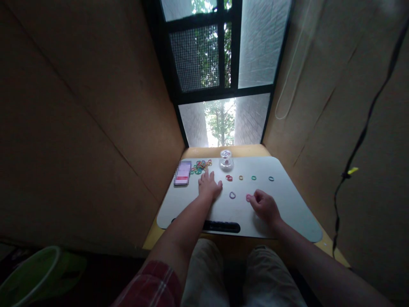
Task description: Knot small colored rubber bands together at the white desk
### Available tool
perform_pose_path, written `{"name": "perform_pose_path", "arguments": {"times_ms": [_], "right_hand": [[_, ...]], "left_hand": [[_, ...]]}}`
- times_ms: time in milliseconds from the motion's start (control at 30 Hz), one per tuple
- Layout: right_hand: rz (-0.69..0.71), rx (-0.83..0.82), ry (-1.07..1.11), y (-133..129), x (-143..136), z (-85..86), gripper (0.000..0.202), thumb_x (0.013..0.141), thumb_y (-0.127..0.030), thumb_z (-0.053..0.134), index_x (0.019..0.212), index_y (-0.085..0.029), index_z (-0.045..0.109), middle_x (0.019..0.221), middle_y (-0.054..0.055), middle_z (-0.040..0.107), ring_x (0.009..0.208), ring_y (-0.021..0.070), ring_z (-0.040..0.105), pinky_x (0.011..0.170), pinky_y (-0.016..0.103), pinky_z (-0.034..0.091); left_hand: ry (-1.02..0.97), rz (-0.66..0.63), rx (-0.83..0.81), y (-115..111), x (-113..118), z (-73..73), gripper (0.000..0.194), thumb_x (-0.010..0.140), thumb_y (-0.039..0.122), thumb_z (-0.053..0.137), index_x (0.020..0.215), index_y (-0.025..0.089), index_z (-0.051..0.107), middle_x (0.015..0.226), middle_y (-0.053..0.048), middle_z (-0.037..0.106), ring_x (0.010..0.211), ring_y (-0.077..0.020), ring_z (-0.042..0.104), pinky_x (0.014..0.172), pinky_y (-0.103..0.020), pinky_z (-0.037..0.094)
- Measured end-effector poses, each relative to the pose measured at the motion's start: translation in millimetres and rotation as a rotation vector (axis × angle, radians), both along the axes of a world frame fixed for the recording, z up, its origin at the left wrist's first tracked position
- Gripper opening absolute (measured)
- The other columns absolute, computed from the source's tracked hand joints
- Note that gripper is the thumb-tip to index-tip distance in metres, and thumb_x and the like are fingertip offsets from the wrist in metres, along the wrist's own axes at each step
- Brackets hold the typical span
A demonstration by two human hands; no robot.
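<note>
My left hand (209, 186) rests on the white board (188, 209) with its fingers spread, just below a pile of coloured bands (201, 166). My right hand (262, 204) is closed, its thumb and finger at a pink band (248, 198) on the board. Between the hands lies a pale purple band (232, 195). Farther back, a row holds red bands (229, 178), a yellow band (240, 178), a green band (253, 178) and a dark blue-green band (271, 178). Behind the red bands stands a clear container (226, 162).
A phone (182, 173) lies at the board's left edge. A black slot (222, 226) runs along the board's front. Behind is a window (223, 121); a dark cord (361, 138) hangs at the right, and a green tub (41, 277) stands at lower left.
</note>
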State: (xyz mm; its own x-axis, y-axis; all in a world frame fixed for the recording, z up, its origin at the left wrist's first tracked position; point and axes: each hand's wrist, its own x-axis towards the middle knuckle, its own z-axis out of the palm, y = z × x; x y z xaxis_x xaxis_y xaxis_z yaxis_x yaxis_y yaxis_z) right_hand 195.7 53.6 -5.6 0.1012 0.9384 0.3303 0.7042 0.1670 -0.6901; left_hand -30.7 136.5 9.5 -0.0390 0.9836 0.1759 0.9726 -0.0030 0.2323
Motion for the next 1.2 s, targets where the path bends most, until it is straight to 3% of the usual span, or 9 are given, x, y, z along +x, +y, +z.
{"name": "perform_pose_path", "arguments": {"times_ms": [267, 433, 767, 1200], "right_hand": [[0.011, -0.019, -0.022, 2, -1, -0.4, 0.035, 0.085, -0.045, 0.052, 0.06, -0.023, 0.041, 0.052, -0.004, 0.047, 0.05, 0.0132, 0.044, 0.053, 0.026, 0.029], [0.0, -0.025, -0.039, 2, -3, -1.1, 0.034, 0.085, -0.045, 0.051, 0.06, -0.023, 0.042, 0.053, -0.003, 0.048, 0.051, 0.0134, 0.045, 0.053, 0.026, 0.029], [-0.015, -0.038, -0.095, 4, -7, -0.6, 0.029, 0.085, -0.039, 0.047, 0.062, -0.023, 0.042, 0.055, -0.002, 0.051, 0.052, 0.0137, 0.045, 0.052, 0.026, 0.027], [-0.024, -0.005, -0.098, 7, -8, -1.8, 0.023, 0.084, -0.03, 0.05, 0.063, -0.022, 0.045, 0.057, -0.001, 0.055, 0.054, 0.0139, 0.047, 0.054, 0.025, 0.026]], "left_hand": [[-0.101, 0.005, 0.011, 21, 3, 1.8, 0.063, 0.086, 0.049, 0.048, 0.139, 0.016, 0.045, 0.157, -0.018, 0.027, 0.137, -0.0397, 0.031, 0.109, -0.053, 0.025], [-0.1, 0.013, 0.021, 25, 3, 2.5, 0.06, 0.086, 0.049, 0.049, 0.136, 0.016, 0.048, 0.154, -0.019, 0.032, 0.136, -0.0382, 0.031, 0.108, -0.052, 0.026], [-0.021, 0.018, 0.115, 15, 2, 3.6, 0.042, 0.087, 0.04, 0.047, 0.12, 0.016, 0.055, 0.13, -0.016, 0.052, 0.122, -0.031, 0.042, 0.1, -0.043, 0.033], [0.023, 0.027, 0.099, -10, 3, 4.6, 0.031, 0.086, 0.035, 0.048, 0.11, 0.017, 0.058, 0.121, -0.014, 0.054, 0.115, -0.0302, 0.046, 0.094, -0.042, 0.035]]}}
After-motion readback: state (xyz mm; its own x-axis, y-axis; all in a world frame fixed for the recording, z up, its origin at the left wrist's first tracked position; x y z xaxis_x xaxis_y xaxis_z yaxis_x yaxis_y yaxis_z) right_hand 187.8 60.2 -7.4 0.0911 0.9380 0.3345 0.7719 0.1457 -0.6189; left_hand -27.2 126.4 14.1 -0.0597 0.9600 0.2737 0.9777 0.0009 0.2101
